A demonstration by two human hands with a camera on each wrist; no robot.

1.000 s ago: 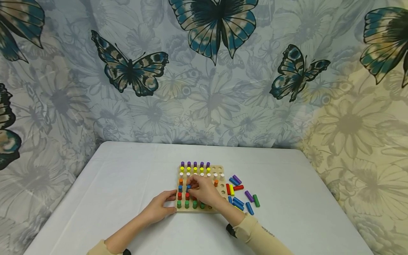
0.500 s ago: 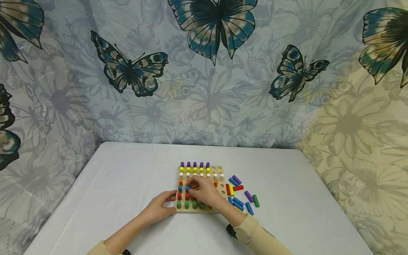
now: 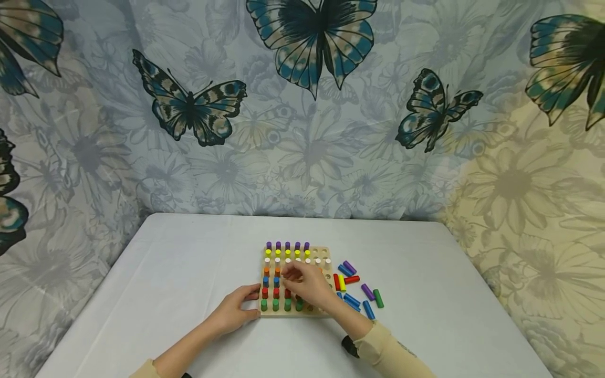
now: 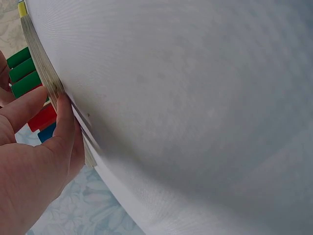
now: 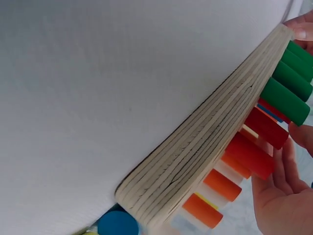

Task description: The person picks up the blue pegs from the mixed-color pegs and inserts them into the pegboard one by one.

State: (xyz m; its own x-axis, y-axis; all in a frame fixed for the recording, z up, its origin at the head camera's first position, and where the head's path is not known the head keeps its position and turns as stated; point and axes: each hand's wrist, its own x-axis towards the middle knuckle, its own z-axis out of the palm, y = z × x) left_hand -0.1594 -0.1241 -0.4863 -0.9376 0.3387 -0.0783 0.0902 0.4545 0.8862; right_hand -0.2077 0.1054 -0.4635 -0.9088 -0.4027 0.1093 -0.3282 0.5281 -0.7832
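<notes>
A wooden pegboard (image 3: 293, 316) lies on the table, with rows of upright purple, yellow, white, orange, blue, red and green pegs. My left hand (image 3: 233, 310) holds its near left corner; in the left wrist view, a thumb and finger meet the edge (image 4: 43, 58) beside green pegs (image 4: 23, 72). Over the board's middle is my right hand (image 3: 307, 283), thumb and index finger apart with no peg showing between them. Just left of those fingertips stands a blue peg (image 3: 276, 282), second in its row. The right hand hides part of the orange, blue and red rows.
Loose pegs lie right of the board, among them a green peg (image 3: 378, 298), a purple peg (image 3: 367, 292), a red peg (image 3: 352, 280), a yellow peg (image 3: 342, 283) and several blue ones (image 3: 368, 310). A white cloth (image 3: 198, 252) covers the table. A butterfly-patterned backdrop (image 3: 312, 147) hangs behind.
My right hand has let go of the blue peg, which now stands in the board, and has shifted slightly right. The left hand stays at the corner. The head view has tilted slightly.
</notes>
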